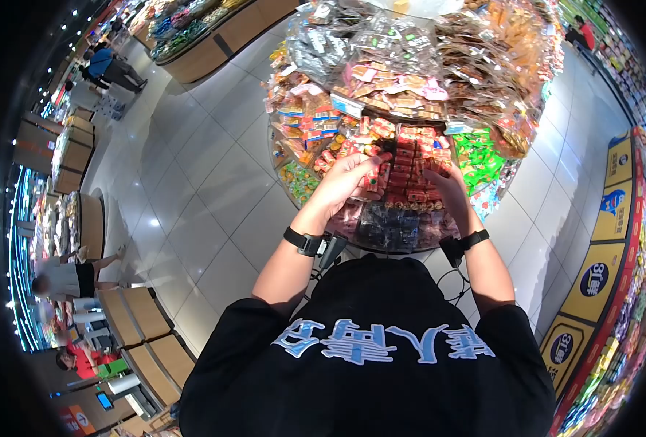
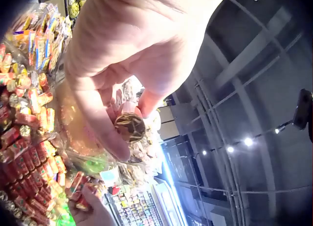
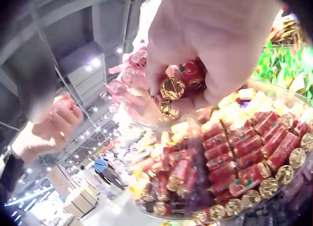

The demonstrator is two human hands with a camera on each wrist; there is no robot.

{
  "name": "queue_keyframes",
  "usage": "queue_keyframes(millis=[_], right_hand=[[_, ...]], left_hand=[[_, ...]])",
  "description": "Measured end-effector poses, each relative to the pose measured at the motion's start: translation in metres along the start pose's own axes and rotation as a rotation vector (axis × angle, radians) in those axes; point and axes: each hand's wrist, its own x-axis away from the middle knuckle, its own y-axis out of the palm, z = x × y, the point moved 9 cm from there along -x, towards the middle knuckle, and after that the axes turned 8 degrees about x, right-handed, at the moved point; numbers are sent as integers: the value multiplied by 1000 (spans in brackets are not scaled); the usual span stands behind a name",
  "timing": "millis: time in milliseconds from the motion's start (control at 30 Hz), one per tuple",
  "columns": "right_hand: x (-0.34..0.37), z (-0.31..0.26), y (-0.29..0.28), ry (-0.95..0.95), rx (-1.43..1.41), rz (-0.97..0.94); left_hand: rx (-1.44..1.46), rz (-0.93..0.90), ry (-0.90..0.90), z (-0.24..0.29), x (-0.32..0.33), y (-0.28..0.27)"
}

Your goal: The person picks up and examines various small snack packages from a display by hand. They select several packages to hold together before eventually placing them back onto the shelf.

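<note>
My left hand (image 1: 346,182) is over the left side of a display bin, pinching a red-wrapped candy roll between thumb and fingers. Its gold twisted end (image 2: 129,127) faces the left wrist camera. To the right, my right hand (image 1: 450,188) grips several red candy rolls; two gold ends (image 3: 172,89) and a red wrapper show beneath its fingers in the right wrist view. Below the hands, more red candy rolls (image 3: 220,157) lie in neat rows inside the clear-walled bin, with a looser heap (image 2: 32,108) to the left.
Green-wrapped sweets (image 1: 479,154) fill the neighbouring section on the right. Blue-and-orange packets (image 1: 312,125) lie on the left. Bagged snacks (image 1: 396,44) are piled higher behind a price-label rail. A yellow-fronted shelf (image 1: 592,280) runs along the right, and people (image 1: 111,67) stand farther off.
</note>
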Motion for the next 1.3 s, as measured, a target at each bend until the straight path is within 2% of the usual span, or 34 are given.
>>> queue_keyframes(millis=[67,167,200,300,400,500,533,600,633,667,733,833,867,967,1100,1300], right_hand=[[12,-27,13,24,-170,4],[21,-25,5,138,-230,28],[25,-36,8,113,-263,9],[35,-49,2,82,-198,7],[48,-64,-8,60,20,-12],[62,-76,-17,33,123,-50],[68,-80,-24,17,165,-63],[88,-100,-35,36,214,-51],[93,-98,-45,50,184,-48],[97,-93,-56,63,155,-48],[104,-83,-82,49,100,-35],[123,-75,-115,119,-136,6],[129,-67,-128,160,-148,36],[153,-85,-141,103,-95,-33],[176,-85,-168,56,-55,17],[183,-88,-186,-30,-94,-29]], left_hand=[[12,-31,-2,-7,-10,9],[-20,-26,-8,-17,-21,21],[-18,-35,-6,-22,-28,25],[-8,-63,-5,-31,-36,44],[-2,-49,-10,-35,-33,70],[-264,-93,25,-48,-45,80],[-284,-59,26,-51,-40,88],[-194,-85,75,-54,-33,114],[-150,-96,100,-57,-31,125],[-67,-181,84,-67,-35,129],[-5,-159,111,-70,-27,150],[114,-151,170,-81,-16,180],[145,-149,182,-86,-12,191],[162,-149,198,-100,-4,221],[257,-80,245,-127,-1,236],[183,-168,81,-153,19,268]])
